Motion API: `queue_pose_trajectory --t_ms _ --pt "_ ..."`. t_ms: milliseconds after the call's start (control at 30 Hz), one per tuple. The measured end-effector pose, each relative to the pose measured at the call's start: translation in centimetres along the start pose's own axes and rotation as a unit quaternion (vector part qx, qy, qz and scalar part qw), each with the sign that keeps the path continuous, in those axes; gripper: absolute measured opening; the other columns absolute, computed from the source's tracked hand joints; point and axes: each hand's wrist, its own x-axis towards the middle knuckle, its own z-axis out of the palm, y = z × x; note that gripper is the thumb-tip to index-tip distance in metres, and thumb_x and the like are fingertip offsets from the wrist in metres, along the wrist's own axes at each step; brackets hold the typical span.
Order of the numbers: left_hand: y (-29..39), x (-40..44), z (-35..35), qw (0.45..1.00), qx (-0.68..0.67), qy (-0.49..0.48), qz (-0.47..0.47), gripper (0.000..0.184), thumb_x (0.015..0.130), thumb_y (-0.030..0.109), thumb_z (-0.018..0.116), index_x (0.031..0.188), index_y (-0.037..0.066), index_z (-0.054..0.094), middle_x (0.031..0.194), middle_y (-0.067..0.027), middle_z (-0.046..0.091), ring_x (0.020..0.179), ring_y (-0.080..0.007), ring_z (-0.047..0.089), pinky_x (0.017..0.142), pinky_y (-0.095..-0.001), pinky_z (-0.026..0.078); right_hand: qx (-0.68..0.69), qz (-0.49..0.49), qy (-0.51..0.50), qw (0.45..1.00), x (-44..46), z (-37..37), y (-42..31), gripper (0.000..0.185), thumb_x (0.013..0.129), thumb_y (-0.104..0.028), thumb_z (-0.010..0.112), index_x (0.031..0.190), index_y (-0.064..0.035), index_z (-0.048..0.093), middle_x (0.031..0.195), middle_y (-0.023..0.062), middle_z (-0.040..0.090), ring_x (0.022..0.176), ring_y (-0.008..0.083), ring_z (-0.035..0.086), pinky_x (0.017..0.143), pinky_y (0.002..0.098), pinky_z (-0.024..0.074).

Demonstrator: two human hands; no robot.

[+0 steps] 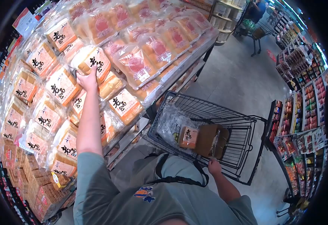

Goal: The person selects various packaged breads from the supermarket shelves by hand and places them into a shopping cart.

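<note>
My left hand (pixel 87 79) reaches out over a sloping bread display, its fingers closed on a clear-wrapped bread package (pixel 98 62) with an orange-and-white label and black lettering. Similar bread packages (pixel 60 85) lie closely around it. Lower down on the right, my right hand (pixel 214 167) is closed at the near rim of a black wire shopping cart (pixel 242 150). Inside the cart are an open brown cardboard box (pixel 208 139), a labelled bread package (pixel 188 137) and crumpled clear plastic (pixel 171 120).
Bread packages with red print (pixel 137 67) fill the display's right side. A price sign (pixel 25 22) stands at upper left. Snack shelves (pixel 303 108) line the right. Farther up the aisle, a person (pixel 256 13) stands by another cart (pixel 259 32).
</note>
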Motion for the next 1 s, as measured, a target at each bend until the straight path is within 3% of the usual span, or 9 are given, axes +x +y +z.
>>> queue_pose_trajectory --t_ms 300,433,467,533,567,700,733,800,1000 --pt "-1.2 -6.4 -7.0 0.924 -0.361 -0.097 0.077 0.084 0.079 0.01 0.079 0.142 -0.005 0.026 0.132 -0.0173 0.046 0.116 -0.0226 0.051 0.099 -0.0368 0.044 0.024 -0.009 0.027 0.999 0.6 0.8 0.5 0.032 0.091 -0.034 0.046 0.104 -0.0111 0.065 0.1 0.0212 0.068 0.095 0.0416 0.064 0.083 0.0519 0.0503" --pt "-2.6 -18.0 -14.1 0.833 -0.477 -0.26 -0.103 0.06 0.093 0.006 0.059 0.144 0.0 0.028 0.136 -0.0176 0.047 0.118 -0.0248 0.054 0.102 -0.0358 0.046 0.011 0.007 -0.002 1.0 0.5 0.2 0.3 0.036 0.093 -0.032 0.042 0.108 -0.0083 0.063 0.101 0.02 0.067 0.097 0.0396 0.064 0.085 0.0512 0.0498" --pt "-3.5 -20.8 -14.8 0.802 -0.484 -0.302 -0.174 0.056 0.094 0.007 0.057 0.143 0.0 0.03 0.132 -0.0166 0.049 0.116 -0.0242 0.055 0.099 -0.0352 0.048 0.015 0.016 -0.006 1.0 0.4 0.2 0.3 0.036 0.093 -0.032 0.042 0.108 -0.0083 0.063 0.101 0.02 0.067 0.097 0.0396 0.064 0.085 0.0512 0.0498" --pt "-15.9 -23.9 -9.9 0.855 -0.082 -0.507 0.075 0.051 0.094 0.011 0.057 0.138 0.0 0.034 0.123 -0.0134 0.053 0.11 -0.0217 0.056 0.091 -0.0322 0.05 0.022 -0.014 0.009 1.0 0.4 0.3 0.3 0.036 0.093 -0.033 0.042 0.11 -0.0094 0.064 0.1 0.0199 0.068 0.094 0.0395 0.064 0.084 0.0507 0.0507" --pt "-6.5 -27.8 -11.2 0.743 -0.333 -0.552 -0.182 0.054 0.09 0.012 0.063 0.135 0.0 0.036 0.116 -0.0115 0.054 0.105 -0.0202 0.057 0.086 -0.0301 0.05 0.025 -0.017 0.012 0.999 0.1 0.0 0.0 0.036 0.093 -0.035 0.042 0.107 -0.0091 0.064 0.097 0.0199 0.068 0.093 0.0391 0.065 0.082 0.0507 0.0511" --pt "-9.1 -35.5 -2.6 0.652 -0.163 -0.702 -0.238 0.077 0.079 0.024 0.078 0.137 -0.003 0.036 0.123 -0.0172 0.053 0.112 -0.0259 0.056 0.093 -0.0333 0.048 0.037 0.0 -0.001 0.999 0.3 0.0 0.3 0.034 0.093 -0.035 0.045 0.102 -0.0079 0.063 0.099 0.0203 0.067 0.096 0.0399 0.063 0.083 0.0513 0.0499" --pt "-11.6 -37.5 0.7 0.649 -0.16 -0.704 -0.238 0.077 0.079 0.024 0.078 0.137 -0.003 0.036 0.123 -0.0172 0.053 0.112 -0.0259 0.056 0.093 -0.0333 0.048 0.041 0.0 -0.004 0.999 0.3 -0.4 0.1 0.034 0.093 -0.036 0.045 0.103 -0.0081 0.063 0.1 0.0199 0.067 0.097 0.0393 0.063 0.083 0.0511 0.05" --pt "-15.9 -40.9 5.5 0.816 -0.081 -0.571 -0.036 0.093 0.074 0.028 0.082 0.143 -0.004 0.03 0.134 -0.024 0.048 0.124 -0.0317 0.05 0.104 -0.0373 0.04 0.046 0.0 -0.011 0.999 0.0 -0.2 0.1 0.035 0.093 -0.036 0.045 0.103 -0.0083 0.063 0.1 0.0195 0.068 0.097 0.0386 0.064 0.083 0.0508 0.05" --pt "-12.7 -40.3 5.2 0.762 -0.079 -0.64 0.051 0.088 0.075 0.026 0.082 0.142 -0.007 0.035 0.142 -0.0244 0.044 0.132 -0.0323 0.043 0.11 -0.0383 0.034 0.037 -0.027 0.009 0.999 0.6 0.3 0.4 0.033 0.093 -0.035 0.046 0.103 -0.0092 0.064 0.098 0.0198 0.068 0.093 0.0388 0.065 0.082 0.0512 0.0508"
